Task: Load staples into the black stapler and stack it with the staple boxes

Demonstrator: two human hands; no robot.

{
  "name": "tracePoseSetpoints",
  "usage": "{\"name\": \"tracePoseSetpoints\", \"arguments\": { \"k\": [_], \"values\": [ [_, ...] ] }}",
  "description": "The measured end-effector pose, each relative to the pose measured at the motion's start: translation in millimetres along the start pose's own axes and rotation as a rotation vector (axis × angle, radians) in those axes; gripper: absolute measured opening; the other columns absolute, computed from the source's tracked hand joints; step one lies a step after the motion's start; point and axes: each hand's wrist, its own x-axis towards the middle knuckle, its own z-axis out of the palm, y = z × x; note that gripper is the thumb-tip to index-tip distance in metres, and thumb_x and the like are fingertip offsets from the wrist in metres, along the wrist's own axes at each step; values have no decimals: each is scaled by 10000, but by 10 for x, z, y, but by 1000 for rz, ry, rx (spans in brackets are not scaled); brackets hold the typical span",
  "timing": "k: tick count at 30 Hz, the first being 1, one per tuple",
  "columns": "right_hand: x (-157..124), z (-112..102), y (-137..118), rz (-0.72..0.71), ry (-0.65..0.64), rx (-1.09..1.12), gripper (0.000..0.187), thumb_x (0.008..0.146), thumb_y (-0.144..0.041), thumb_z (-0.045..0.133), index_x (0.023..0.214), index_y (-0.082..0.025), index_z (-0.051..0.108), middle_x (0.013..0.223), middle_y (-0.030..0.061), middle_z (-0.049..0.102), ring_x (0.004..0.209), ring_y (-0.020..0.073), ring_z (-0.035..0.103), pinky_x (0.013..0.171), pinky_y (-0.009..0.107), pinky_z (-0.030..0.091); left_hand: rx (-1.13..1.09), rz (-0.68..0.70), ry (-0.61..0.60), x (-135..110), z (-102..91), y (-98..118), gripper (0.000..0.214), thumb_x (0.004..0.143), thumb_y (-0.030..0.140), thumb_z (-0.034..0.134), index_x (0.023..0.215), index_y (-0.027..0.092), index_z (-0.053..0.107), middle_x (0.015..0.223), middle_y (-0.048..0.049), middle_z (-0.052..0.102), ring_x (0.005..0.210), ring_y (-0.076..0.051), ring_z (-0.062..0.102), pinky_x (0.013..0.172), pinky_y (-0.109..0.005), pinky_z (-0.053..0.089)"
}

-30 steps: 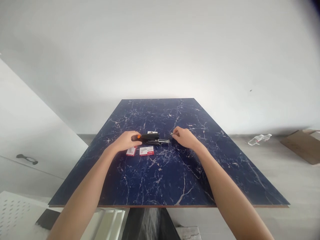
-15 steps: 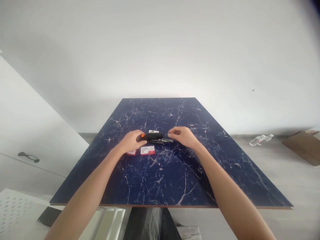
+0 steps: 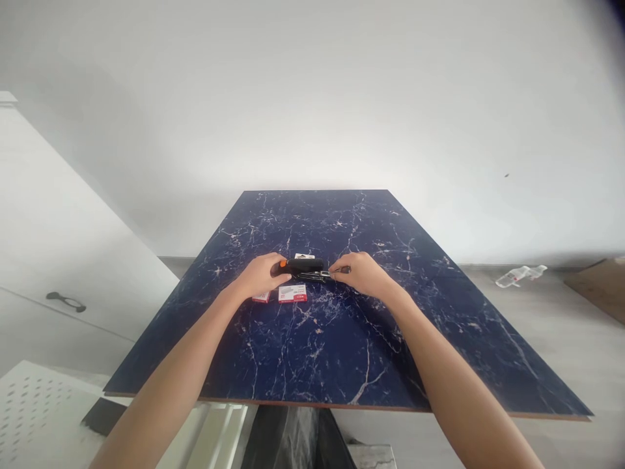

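Note:
A black stapler [image 3: 305, 266] with an orange patch lies on the dark blue marbled table, its metal staple tray [image 3: 315, 276] exposed on the near side. My left hand [image 3: 266, 273] is closed around the stapler's left end. At the right end of the tray, my right hand [image 3: 359, 272] pinches what looks like a small silver strip of staples, mostly hidden by the fingertips. Just in front of the stapler lies a red and white box [image 3: 292, 293]. Another red and white box [image 3: 262, 297] is partly covered by my left hand. A white card [image 3: 305, 256] shows behind the stapler.
The marbled table [image 3: 312, 352] reaches to a pale wall. A white cabinet with a dark handle [image 3: 66, 301] stands at the left. On the floor at the right are a clear plastic bottle [image 3: 520, 275] and a cardboard box [image 3: 598, 286].
My right hand has moved slightly down and left, bringing its fingertips from above the tray's right end onto it. My left hand keeps its hold on the stapler. The view has shifted a little.

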Motion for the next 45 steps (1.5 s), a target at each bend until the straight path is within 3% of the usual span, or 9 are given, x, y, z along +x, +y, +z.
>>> {"name": "tracePoseSetpoints", "arguments": {
  "k": [8,16,25,37,45],
  "values": [
    [-1,-1,30,76,-66,5,207,838,-287,699,1029,-285,780,980,-3,746,873,181,669,751,276,495,4,3,8,2,-6,3,328,894,468,612,1069,198,673,1009,-69,668,839,-217,618,723,-329,446],
    [0,-15,13,40,-37,3,213,906,-363,644,1047,-255,761,1077,34,722,919,190,651,775,288,485,16,11,9,2,-10,-9,315,891,451,617,1074,200,669,999,-69,672,841,-220,623,703,-321,437],
    [34,98,28,64,-21,-45,192,875,-382,677,996,-272,778,1026,25,730,915,202,661,776,293,485,10,14,6,0,-11,-1,297,895,451,614,1061,211,665,1003,-63,671,847,-218,623,704,-322,437],
    [35,110,-14,134,-34,81,233,895,-410,654,1030,-256,764,1032,26,740,917,191,668,773,285,503,15,23,8,-2,-4,-11,305,892,455,607,1073,216,666,998,-63,664,848,-221,617,710,-326,435],
    [40,160,-71,126,-30,-22,233,851,-360,698,1049,-241,731,1066,46,718,917,190,660,766,283,489,24,20,9,0,-8,18,297,892,454,600,1034,198,653,970,-73,656,813,-218,613,686,-321,425]
  ]
}}
